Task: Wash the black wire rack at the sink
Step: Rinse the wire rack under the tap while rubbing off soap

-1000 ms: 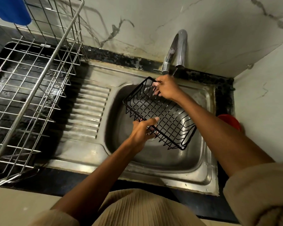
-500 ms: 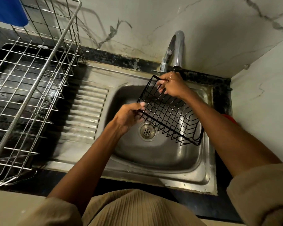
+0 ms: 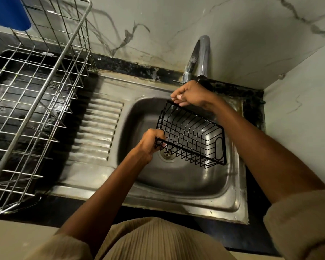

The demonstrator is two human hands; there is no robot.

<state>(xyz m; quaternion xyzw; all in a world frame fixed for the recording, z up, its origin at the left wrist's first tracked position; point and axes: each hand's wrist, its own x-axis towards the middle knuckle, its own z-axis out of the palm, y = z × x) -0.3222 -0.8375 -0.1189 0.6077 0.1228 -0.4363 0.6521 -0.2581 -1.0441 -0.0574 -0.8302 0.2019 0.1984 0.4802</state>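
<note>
The black wire rack (image 3: 192,135) hangs tilted over the steel sink (image 3: 233,201) basin, above the drain (image 3: 168,153). The left hand (image 3: 151,142) has its fingers curled tightly round the rack's near-left corner wires. The right hand (image 3: 190,94) pinches the far top rim with bent fingers, just under the faucet (image 3: 202,57) spout.

Matt black coated wire rack (image 3: 192,136), dull scuffed steel sink (image 3: 195,184), shiny chrome tap (image 3: 202,55), veined marble wall (image 3: 223,25)
</note>
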